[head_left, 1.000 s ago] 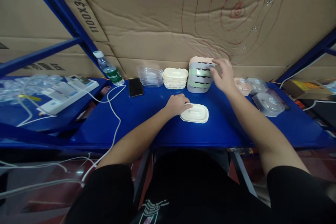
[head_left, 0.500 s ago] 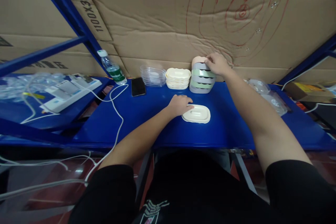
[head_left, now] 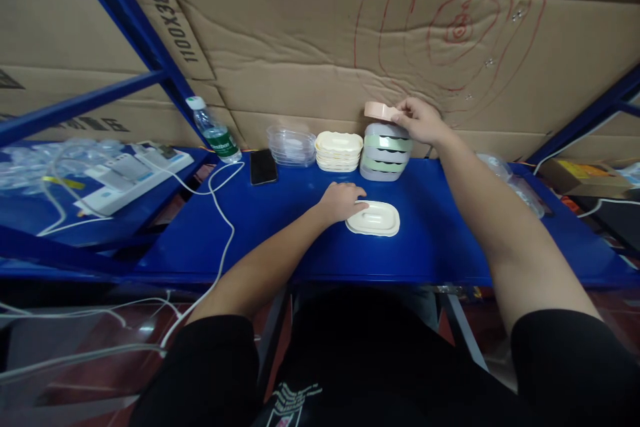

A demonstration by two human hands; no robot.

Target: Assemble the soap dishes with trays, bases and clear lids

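Observation:
My right hand [head_left: 417, 119] grips a pink wavy-edged ring [head_left: 380, 111], tilted just above a stack of grey and green rings [head_left: 386, 152]. On the blue table, a cream oval tray [head_left: 374, 219] lies flat in front of the stacks. My left hand [head_left: 343, 201] rests at the tray's left end, its thumb over the rim and its fingers apart. Left of the coloured stack stands a pile of cream trays [head_left: 339, 151], and beside that a pile of clear plastic pieces [head_left: 291, 147].
A black phone [head_left: 263, 167] and a water bottle [head_left: 216, 132] are at the left, near a white cable [head_left: 231, 220]. More clear plastic pieces [head_left: 523, 193] lie at the right. Cardboard [head_left: 300, 40] stands behind the blue table [head_left: 310, 260].
The pink ring has come up off the coloured stack in my right hand. My left hand and the cream tray have stayed in place.

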